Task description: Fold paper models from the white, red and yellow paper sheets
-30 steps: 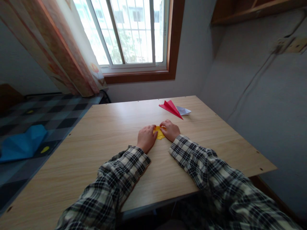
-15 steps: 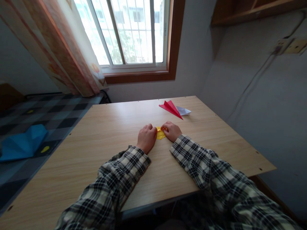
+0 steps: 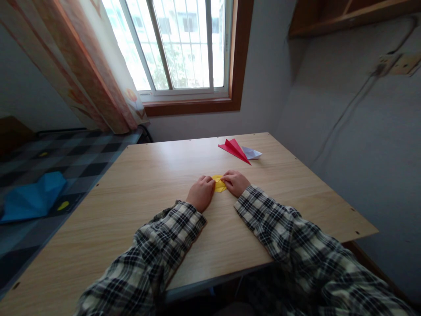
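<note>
A small folded yellow paper (image 3: pixel 219 184) lies on the wooden table (image 3: pixel 158 175), between my two hands. My left hand (image 3: pixel 201 192) has its fingers curled closed on the paper's left edge. From the other side, my right hand (image 3: pixel 235 182) pinches and presses the paper's upper right part with closed fingers. The fingertips hide both side edges of the paper. Beyond my right hand lie a red paper plane (image 3: pixel 234 150) and a white paper boat (image 3: pixel 251 153), side by side.
On the left, a blue folded paper (image 3: pixel 34 195) rests on a checked bedspread (image 3: pixel 19 239) alongside the table. A window (image 3: pixel 177 48) with a curtain (image 3: pixel 82 66) is behind the table. A cable (image 3: pixel 342 116) hangs from a wall socket at right.
Both hands have lowered slightly and lie flatter against the yellow paper. More of the paper's upper part shows between them. The red plane and white boat stay in place.
</note>
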Demonstrator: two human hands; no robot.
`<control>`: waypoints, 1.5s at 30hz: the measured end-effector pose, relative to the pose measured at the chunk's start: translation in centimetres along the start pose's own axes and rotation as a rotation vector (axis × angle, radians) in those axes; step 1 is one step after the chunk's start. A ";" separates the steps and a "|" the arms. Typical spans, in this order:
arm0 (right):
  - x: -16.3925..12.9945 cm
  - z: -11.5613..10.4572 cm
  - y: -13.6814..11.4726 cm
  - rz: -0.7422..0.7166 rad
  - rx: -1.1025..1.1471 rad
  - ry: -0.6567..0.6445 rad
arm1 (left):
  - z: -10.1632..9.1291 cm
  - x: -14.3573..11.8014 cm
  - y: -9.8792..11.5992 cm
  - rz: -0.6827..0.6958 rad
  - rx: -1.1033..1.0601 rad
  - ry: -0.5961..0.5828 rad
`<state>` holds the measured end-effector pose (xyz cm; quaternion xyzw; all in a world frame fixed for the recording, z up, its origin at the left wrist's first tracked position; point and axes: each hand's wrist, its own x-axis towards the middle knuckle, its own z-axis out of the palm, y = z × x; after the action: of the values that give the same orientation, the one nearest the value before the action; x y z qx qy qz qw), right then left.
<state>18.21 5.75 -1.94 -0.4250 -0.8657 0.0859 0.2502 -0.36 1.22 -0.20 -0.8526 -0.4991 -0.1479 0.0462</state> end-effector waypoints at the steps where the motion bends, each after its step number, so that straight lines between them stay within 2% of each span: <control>1: 0.0 -0.1 0.0 -0.006 -0.010 -0.006 | 0.0 -0.1 0.0 0.003 -0.005 -0.003; 11: -1.4 -1.0 0.1 0.009 -0.140 -0.043 | -0.9 -0.6 1.2 -0.089 0.016 -0.039; 17: -1.4 -0.7 -0.4 0.051 -0.096 -0.106 | -1.4 -0.9 1.9 -0.154 0.039 -0.006; 27: -1.5 -1.1 -0.2 0.112 -0.040 -0.141 | -1.2 -1.0 1.2 -0.173 -0.050 0.044; 35: -1.6 -1.0 -0.1 0.086 -0.052 -0.132 | -1.0 -1.2 0.8 -0.196 -0.068 0.039; 37: -1.7 -1.2 0.0 0.057 -0.049 -0.103 | -1.0 -1.2 0.7 -0.199 -0.072 0.036; 42: -1.7 -1.5 -0.1 -0.083 -0.031 0.070 | -1.1 -1.1 0.3 -0.207 -0.083 0.024; 45: -1.6 -1.3 -0.2 -0.190 0.013 0.038 | -1.1 -1.2 0.3 -0.186 -0.083 0.026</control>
<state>19.54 4.34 -1.37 -0.3411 -0.8965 0.0592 0.2765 -0.88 -0.15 0.53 -0.8018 -0.5689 -0.1831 0.0032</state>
